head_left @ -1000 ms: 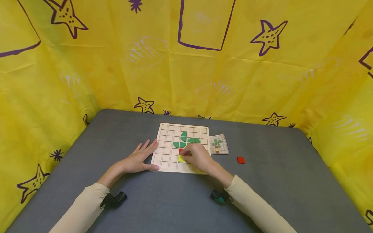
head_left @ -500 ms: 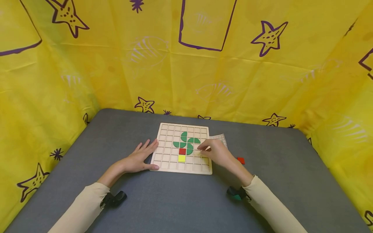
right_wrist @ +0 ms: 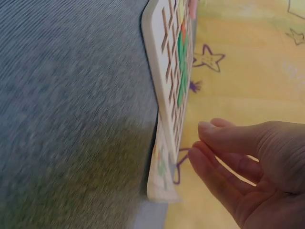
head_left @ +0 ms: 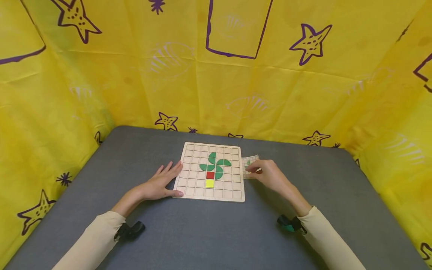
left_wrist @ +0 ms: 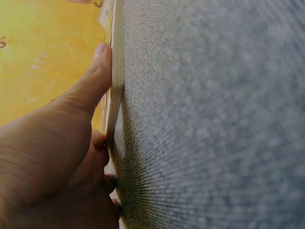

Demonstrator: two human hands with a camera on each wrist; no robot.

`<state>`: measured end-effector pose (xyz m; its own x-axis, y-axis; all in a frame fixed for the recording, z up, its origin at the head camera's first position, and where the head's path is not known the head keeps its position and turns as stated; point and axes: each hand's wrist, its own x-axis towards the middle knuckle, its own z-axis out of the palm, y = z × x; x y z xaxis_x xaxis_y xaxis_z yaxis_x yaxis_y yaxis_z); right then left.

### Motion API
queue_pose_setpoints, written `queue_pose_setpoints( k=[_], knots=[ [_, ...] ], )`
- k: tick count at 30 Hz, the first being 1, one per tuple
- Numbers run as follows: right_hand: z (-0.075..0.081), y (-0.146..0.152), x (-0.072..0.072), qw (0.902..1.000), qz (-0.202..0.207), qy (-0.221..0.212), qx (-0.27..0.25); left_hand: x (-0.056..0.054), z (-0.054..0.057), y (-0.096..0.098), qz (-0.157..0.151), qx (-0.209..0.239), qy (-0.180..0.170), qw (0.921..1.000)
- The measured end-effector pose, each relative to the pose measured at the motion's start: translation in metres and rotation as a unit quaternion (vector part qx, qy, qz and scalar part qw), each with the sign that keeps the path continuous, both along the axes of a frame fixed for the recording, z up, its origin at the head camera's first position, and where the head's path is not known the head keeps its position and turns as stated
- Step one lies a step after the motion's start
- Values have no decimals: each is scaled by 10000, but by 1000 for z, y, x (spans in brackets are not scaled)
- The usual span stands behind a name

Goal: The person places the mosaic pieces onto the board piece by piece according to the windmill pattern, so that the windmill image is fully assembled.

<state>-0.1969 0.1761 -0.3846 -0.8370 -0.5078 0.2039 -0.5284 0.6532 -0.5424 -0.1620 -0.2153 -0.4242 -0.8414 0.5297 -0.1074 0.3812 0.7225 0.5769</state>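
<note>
A wooden grid board [head_left: 190,183] lies on the table, bearing green rounded pieces [head_left: 219,172] in a pinwheel, a red square tile [head_left: 210,175] and a yellow square tile [head_left: 209,183] below it. My left hand [head_left: 156,185] rests against the board's left edge, fingers and thumb spread. The left wrist view shows the thumb along the board's side [left_wrist: 117,71]. My right hand [head_left: 271,178] is over a small printed pattern card [head_left: 246,174] and partly covers it. Between its loosely bent thumb and fingers [right_wrist: 209,167] there is nothing in the right wrist view.
The dark grey table [head_left: 202,232] reaches back to a yellow cloth backdrop [head_left: 189,90] with starfish drawings. The card sits right at the board's right edge. A black strap device [head_left: 131,230] is on the left wrist, another [head_left: 290,224] on the right.
My right hand has left the yellow tile and moved right, off the board to the card. The loose red tile on the right is now hidden behind it. My left hand stays put.
</note>
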Motion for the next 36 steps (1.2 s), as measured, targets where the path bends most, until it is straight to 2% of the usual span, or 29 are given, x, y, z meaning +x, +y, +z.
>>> queue_pose_setpoints(
  k=[7,13,21,30,36],
  knots=[
    [-3,20,0,9998,-143,9,165,-1,2,0,-18,-72,25,10000],
    [-2,45,2,9989,-265,-184,333,-1,3,1,-6,-63,25,10000],
    [1,75,6,9987,-238,-302,324,0,3,1,-3,-61,-17,10000],
    [-1,91,12,9938,-271,-521,945,2,4,0,26,-1,-38,10000],
    [-6,96,14,9949,-246,-353,913,1,4,1,18,8,-69,10000]
  ],
)
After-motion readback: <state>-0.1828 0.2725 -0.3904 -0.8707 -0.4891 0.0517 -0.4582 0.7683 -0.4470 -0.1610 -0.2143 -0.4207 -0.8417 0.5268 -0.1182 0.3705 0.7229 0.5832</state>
